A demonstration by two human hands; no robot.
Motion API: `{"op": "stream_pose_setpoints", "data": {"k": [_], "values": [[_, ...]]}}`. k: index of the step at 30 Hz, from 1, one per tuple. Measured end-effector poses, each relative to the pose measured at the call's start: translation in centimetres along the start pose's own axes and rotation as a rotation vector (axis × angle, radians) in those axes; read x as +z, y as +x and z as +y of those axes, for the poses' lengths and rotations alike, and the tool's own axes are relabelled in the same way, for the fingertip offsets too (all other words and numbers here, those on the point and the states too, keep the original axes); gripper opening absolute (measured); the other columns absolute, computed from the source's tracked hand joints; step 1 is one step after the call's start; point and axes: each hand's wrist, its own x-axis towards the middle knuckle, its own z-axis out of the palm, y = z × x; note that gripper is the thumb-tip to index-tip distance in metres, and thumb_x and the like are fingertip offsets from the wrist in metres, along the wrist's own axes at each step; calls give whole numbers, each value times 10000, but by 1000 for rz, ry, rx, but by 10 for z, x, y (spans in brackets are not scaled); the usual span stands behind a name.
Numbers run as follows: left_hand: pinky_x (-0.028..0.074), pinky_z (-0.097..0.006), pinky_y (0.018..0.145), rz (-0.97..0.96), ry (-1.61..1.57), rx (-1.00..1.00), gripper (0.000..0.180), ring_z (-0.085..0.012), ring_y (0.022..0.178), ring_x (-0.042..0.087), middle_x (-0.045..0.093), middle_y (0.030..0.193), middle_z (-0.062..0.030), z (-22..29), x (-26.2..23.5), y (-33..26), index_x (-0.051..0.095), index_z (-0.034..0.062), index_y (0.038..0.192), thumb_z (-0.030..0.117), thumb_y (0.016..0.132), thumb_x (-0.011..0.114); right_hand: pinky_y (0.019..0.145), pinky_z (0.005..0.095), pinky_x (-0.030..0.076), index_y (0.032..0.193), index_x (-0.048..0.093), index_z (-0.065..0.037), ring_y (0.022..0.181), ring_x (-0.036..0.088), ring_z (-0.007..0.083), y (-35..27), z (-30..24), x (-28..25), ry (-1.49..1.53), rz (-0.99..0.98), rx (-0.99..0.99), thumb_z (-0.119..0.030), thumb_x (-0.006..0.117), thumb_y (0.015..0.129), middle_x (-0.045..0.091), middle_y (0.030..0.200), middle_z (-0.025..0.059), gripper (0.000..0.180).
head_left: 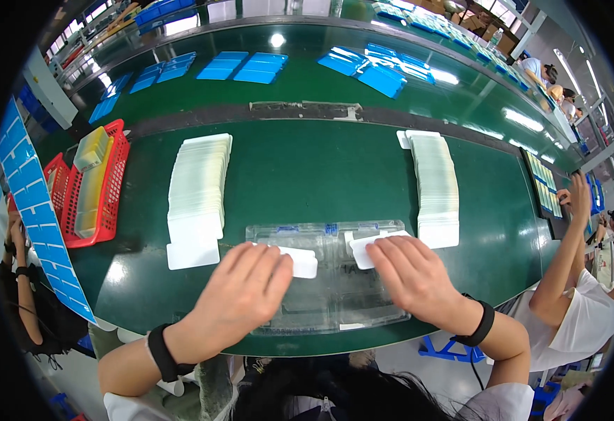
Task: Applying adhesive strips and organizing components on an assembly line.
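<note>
- Green workbench [335, 175] fills the view, with a conveyor beyond at twelve o'clock.
- Clear plastic tray [335, 281] lies at six o'clock, within easy reach.
- Left hand [240, 295], fingers together and flat, presses a white card [301, 261] into it.
- Right hand [412, 274] does likewise on another card [363, 249].
- Card rows [196, 189] at ten and two feed each hand.

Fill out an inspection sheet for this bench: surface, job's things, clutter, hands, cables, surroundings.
Surface: glossy dark green table, lamp glare on it.
Job's things: clear plastic moulded tray at the near edge; two small white flat cards on it; two long fanned rows of white cards.
Clutter: red plastic mesh baskets holding yellowish trays.
Hands: left hand and right hand flat on the clear tray, each over a card.
Cables: nothing seen.
Surroundings: blue flat pieces on the far table; co-worker's arm at right.
</note>
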Motion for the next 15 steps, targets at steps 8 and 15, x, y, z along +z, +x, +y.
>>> {"op": "stream_pose_setpoints", "data": {"k": [8,15], "values": [[451,-407,901,-168,165,110,416,-344,1006,528,526,1067,-220,7,13,4,502,-89,1102,38,707,541,887,407,459,1066,514,143,1066,541,367,-2,-12,5,43,-218,-21,-40,535,709,538,1121,276,401],[467,-419,873,-117,89,136,355,-316,959,564,564,997,-213,8,1,-1,547,-82,1032,61,707,557,835,380,487,1004,545,121,948,589,326,-6,-14,-7,94,-88,-17,-38,548,686,585,1005,237,356]]}}
